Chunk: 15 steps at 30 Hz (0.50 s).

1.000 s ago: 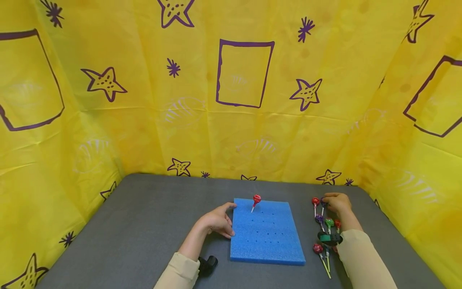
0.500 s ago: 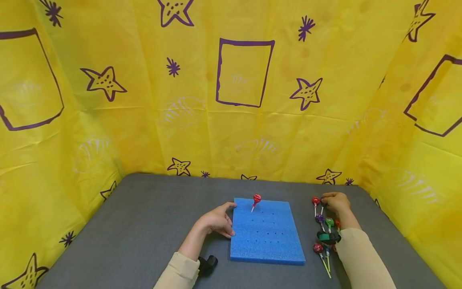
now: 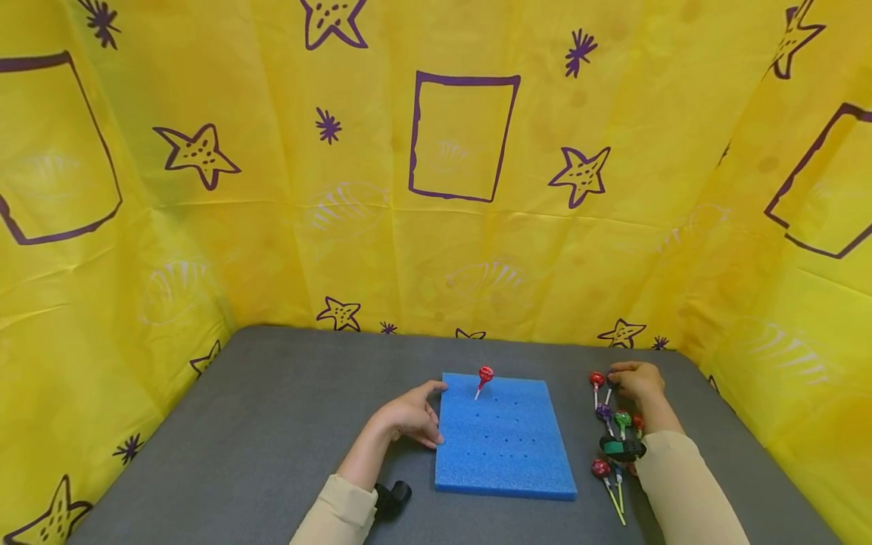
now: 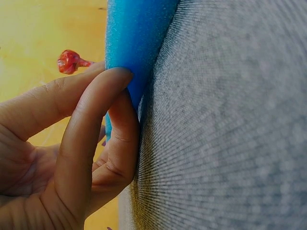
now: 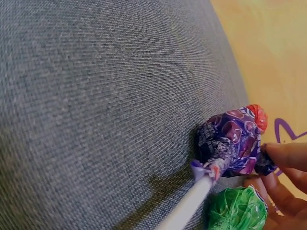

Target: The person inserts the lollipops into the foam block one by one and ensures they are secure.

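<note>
My left hand (image 3: 411,416) holds the left edge of a blue foam board (image 3: 504,473) dotted with small holes; its fingertips meet the board's side in the left wrist view. A red lollipop (image 3: 485,374) stands tilted in the board near its far edge. Over at the back right, my right hand (image 3: 639,381) pinches the wrapped head of a dark purple lollipop (image 5: 265,163), whose white stick points toward me. The fingers cover most of that head. Beside it lies another red lollipop (image 3: 596,378). Closer to me are a purple lollipop (image 5: 230,139) and a green lollipop (image 5: 238,209).
A red lollipop (image 3: 637,421) lies beside the right wrist strap (image 3: 623,448). Nearer the front, a dark red lollipop (image 3: 601,468) and a blue one (image 3: 618,471) have yellow-green sticks; the right sleeve partly covers another. A yellow patterned curtain (image 3: 286,166) encloses the grey table (image 3: 272,424).
The right fingers cover more of the dark purple lollipop's head than a second ago. The left hand and the foam board stay where they were.
</note>
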Available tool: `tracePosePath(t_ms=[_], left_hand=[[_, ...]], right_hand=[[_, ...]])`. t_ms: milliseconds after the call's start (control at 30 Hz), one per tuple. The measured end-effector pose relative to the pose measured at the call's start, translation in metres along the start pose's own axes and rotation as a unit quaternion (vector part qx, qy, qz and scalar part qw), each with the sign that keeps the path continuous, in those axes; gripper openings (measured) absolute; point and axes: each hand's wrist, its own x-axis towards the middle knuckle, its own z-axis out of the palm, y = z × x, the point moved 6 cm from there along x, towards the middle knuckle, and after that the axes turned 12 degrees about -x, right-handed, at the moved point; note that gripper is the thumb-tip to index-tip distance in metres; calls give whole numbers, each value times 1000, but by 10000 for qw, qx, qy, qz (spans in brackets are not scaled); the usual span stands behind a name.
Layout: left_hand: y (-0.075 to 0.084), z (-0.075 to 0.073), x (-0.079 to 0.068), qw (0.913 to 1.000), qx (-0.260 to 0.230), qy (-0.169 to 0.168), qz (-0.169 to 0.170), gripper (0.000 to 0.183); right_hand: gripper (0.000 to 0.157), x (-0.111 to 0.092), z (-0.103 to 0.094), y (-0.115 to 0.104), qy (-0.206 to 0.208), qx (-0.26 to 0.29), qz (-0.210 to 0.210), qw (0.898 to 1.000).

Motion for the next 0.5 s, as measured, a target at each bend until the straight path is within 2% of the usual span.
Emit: tracePosePath(t_ms=[500], left_hand=[[1, 0, 0, 10000, -31, 25, -24, 90]], right_hand=[[39, -8, -14, -4, 811, 523, 134, 9952]])
